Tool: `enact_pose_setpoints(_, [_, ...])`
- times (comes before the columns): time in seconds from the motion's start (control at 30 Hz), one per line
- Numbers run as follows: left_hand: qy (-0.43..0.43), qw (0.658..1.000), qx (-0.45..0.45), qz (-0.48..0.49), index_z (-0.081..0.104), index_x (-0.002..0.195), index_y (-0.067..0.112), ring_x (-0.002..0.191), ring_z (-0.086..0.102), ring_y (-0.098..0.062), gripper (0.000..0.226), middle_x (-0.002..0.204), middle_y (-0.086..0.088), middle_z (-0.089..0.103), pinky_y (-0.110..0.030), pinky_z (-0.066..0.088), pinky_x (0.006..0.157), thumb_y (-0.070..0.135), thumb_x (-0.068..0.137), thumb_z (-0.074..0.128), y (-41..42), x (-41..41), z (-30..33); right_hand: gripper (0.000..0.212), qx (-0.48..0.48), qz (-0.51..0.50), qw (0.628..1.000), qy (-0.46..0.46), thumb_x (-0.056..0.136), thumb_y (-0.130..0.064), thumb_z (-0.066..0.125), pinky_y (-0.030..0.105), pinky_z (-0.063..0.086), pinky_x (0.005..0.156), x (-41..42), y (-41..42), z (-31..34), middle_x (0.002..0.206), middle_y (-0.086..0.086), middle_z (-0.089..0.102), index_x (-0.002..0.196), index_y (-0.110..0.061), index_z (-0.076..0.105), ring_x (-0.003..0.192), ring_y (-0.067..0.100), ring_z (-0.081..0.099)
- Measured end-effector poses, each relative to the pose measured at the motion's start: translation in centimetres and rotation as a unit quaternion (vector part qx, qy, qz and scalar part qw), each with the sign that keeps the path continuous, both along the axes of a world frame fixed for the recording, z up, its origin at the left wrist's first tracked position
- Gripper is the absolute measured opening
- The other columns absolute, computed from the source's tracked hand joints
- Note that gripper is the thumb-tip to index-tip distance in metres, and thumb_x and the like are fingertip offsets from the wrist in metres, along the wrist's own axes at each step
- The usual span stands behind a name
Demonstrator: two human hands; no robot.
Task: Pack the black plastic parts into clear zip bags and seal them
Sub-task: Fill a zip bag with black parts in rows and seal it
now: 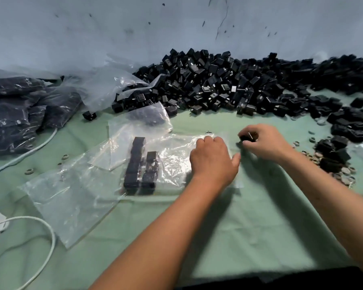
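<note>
A clear zip bag [172, 151] lies flat on the green cloth, its mouth pointing right. Inside it stand two rows of black plastic parts [140, 166] side by side. My left hand [214, 158] grips the bag's open edge, knuckles up and fingers curled down. Just right of it, my right hand [264, 143] pinches one black part [246, 138] at the bag's mouth. A big heap of loose black parts [218, 82] runs along the wall behind.
Filled bags [23, 105] are piled at the far left. Empty clear bags [71, 201] lie left of the one in hand. A white cable [48, 233] loops at the lower left. Small rings [342, 174] and more parts sit at the right.
</note>
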State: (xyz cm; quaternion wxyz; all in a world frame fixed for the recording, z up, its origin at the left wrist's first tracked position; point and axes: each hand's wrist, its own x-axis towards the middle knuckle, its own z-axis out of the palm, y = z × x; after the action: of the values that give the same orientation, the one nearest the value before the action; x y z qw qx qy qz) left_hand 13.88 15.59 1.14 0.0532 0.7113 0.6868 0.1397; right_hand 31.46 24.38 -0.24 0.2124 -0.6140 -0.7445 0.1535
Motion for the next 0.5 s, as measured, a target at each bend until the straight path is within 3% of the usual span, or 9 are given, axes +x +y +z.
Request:
enact_pose_setpoints(0.07, [-0.023,0.999,-0.035,0.023,0.055,0.125,0.007,0.117,0.057,-0.036,0.052,0.124,-0.016,0.06,-0.041,0.05,0.086,0.047,0.092,0.061,0.6,1.3,0.1,0.024,0.026,-0.009,0.999,0.019,0.08,-0.015,0.084,0.023,0.038,0.078,0.0,-0.9,-0.5,0.097,0.003,0.071,0.103,-0.017,0.076,0.095,0.022,0.064])
enact_pose_setpoints(0.17, [-0.067,0.996,-0.04,0.043,0.063,0.112,0.009,0.109,0.063,-0.039,0.029,0.115,-0.016,0.066,-0.036,0.045,0.075,0.025,0.088,0.061,1.3,1.0,0.1,0.036,0.005,0.007,0.995,0.095,0.081,-0.012,0.086,0.024,0.046,0.083,-0.2,-2.3,-0.5,0.101,-0.001,0.072,0.112,-0.019,0.071,0.095,0.018,0.068])
enact_pose_setpoints(0.23, [-0.093,0.994,-0.038,0.049,0.065,0.104,0.01,0.106,0.064,-0.041,0.023,0.112,-0.016,0.067,-0.035,0.042,0.072,0.024,0.086,0.06,1.3,0.3,0.5,0.041,-0.047,0.044,0.984,0.166,0.08,-0.011,0.087,0.026,0.055,0.086,-0.4,-3.2,-0.3,0.103,-0.001,0.074,0.116,-0.018,0.069,0.096,0.017,0.072])
enact_pose_setpoints(0.33, [-0.127,0.99,-0.028,0.052,0.062,0.097,0.014,0.103,0.064,-0.041,0.017,0.11,-0.016,0.067,-0.033,0.04,0.071,0.027,0.086,0.06,0.9,-0.2,1.6,0.027,-0.102,0.12,0.96,0.233,0.079,-0.009,0.085,0.027,0.059,0.081,-1.9,-4.5,0.7,0.096,0.004,0.078,0.101,-0.02,0.076,0.093,0.018,0.074])
enact_pose_setpoints(0.43, [-0.113,0.992,0.0,0.052,0.061,0.095,0.016,0.099,0.064,-0.039,0.014,0.105,-0.015,0.068,-0.034,0.04,0.069,0.028,0.088,0.059,0.4,-0.6,2.9,0.035,-0.112,0.152,0.955,0.228,0.061,-0.037,0.074,0.028,0.055,0.074,-3.7,-4.9,2.4,0.091,0.01,0.076,0.093,-0.026,0.08,0.081,0.011,0.065])
enact_pose_setpoints(0.5, [-0.097,0.994,0.012,0.051,0.06,0.093,0.017,0.098,0.063,-0.038,0.012,0.103,-0.014,0.068,-0.034,0.04,0.069,0.028,0.088,0.059,0.2,-1.0,3.9,0.029,-0.139,0.164,0.959,0.183,0.059,-0.032,0.069,0.032,0.047,0.067,-4.5,-4.8,3.0,0.078,0.015,0.07,0.084,-0.022,0.08,0.074,0.011,0.056])
